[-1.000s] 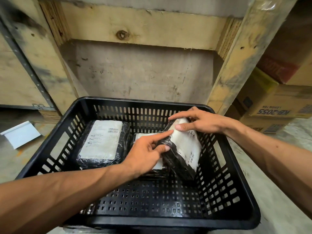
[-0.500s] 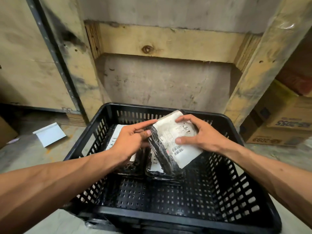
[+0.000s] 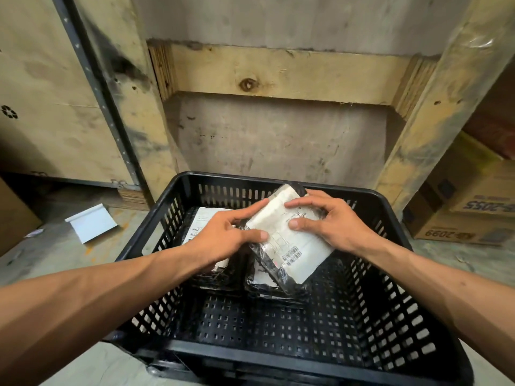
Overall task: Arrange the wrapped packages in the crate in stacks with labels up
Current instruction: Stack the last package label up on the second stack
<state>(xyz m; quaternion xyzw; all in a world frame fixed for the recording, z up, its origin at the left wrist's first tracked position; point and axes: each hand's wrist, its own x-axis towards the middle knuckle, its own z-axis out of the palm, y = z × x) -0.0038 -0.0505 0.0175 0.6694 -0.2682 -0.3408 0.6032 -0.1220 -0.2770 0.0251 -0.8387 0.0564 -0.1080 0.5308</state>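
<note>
A black perforated plastic crate stands on the floor in front of me. Both hands hold one black-wrapped package with a white label facing up, tilted over the crate's far half. My left hand grips its left edge; my right hand grips its right side, fingers spread on the label. A second wrapped package lies label up at the far left of the crate, partly hidden by my left hand. Another package lies under the held one, mostly hidden.
A wooden pallet crate rises right behind the black crate. Cardboard boxes are stacked at the right. A white folded sheet lies on the concrete floor at the left. The crate's near half shows bare floor grid.
The package has been lifted from leaning on its edge against the crate's right side and turned so the label faces up; both hands moved up with it.
</note>
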